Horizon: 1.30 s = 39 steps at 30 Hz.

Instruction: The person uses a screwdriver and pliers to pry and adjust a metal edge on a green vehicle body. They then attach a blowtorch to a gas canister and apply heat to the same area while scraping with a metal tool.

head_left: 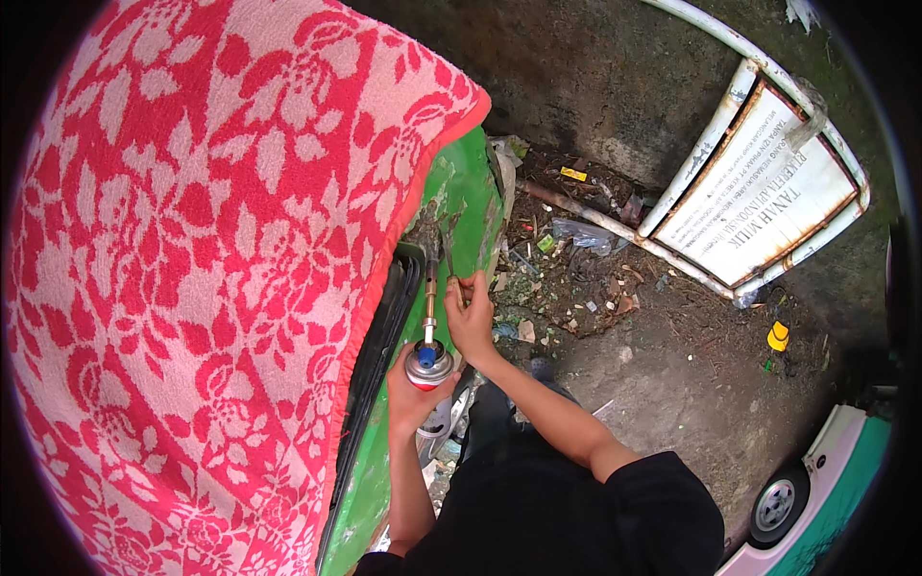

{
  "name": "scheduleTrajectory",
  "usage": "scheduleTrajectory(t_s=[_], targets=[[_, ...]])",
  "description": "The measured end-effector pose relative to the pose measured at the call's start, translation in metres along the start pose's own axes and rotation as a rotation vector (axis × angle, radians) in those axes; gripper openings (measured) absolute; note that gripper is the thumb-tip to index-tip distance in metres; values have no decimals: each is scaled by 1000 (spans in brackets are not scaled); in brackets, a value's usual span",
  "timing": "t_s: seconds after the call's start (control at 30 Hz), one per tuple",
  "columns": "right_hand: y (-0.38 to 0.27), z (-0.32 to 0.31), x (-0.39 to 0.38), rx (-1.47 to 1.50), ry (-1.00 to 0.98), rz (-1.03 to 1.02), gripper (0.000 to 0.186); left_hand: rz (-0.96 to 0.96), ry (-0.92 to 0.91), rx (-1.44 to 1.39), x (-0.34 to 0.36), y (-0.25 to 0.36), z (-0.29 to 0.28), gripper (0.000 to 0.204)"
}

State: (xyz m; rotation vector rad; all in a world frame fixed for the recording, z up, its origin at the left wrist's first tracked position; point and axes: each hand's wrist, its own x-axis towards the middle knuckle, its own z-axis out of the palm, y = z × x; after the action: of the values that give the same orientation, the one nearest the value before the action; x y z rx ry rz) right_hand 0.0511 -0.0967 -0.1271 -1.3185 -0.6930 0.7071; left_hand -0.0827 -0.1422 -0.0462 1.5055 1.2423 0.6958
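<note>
Outdoors, bare littered ground [672, 384] runs along a dark stained wall, and the work happens against the side of a green vehicle [461, 192]. The left hand [415, 389] is clenched around a small gas canister [428, 365] with a slim torch nozzle [429, 307] pointing up toward the green panel's edge. The right hand [470, 322] pinches a thin rod or wire [449, 252] just beside the nozzle tip, its end at the scuffed, grey patch of the panel. No flame can be made out, so as a judgement the heating or joining at that spot looks barely started: tool and rod are in position, the patch is unrepaired. A red-and-white floral towel [192, 288] drapes over the vehicle to the left. Farther right, a rusty-framed white sign [759, 192] leans on the wall, a yellow scrap [778, 336] lies on the ground, and another vehicle's wheel [776, 504] shows.
</note>
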Motion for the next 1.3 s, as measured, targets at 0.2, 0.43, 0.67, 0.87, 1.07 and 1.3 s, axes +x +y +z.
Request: scheduleTrajectory(t_s=[0.2, 0.43, 0.67, 0.87, 1.07, 1.3], targets=[[-3, -3, 10, -38, -27, 36, 23, -10, -1, 18, 3, -1, -1, 46], [-10, -6, 3, -99, -32, -21, 23, 0, -24, -9, 6, -5, -3, 46], [-16, -7, -6, -54, -81, -2, 21, -5, -22, -47, 7, -4, -1, 46], [-28, -18, -10, -50, -141, 101, 19, 7, -33, -59, 6, -4, -7, 45], [-24, -11, -9, -77, -92, 13, 19, 12, -21, -66, 6, 4, -10, 45], [-26, -4, -15, -131, -81, -28, 20, 49, -14, -47, 5, 1, -14, 44]])
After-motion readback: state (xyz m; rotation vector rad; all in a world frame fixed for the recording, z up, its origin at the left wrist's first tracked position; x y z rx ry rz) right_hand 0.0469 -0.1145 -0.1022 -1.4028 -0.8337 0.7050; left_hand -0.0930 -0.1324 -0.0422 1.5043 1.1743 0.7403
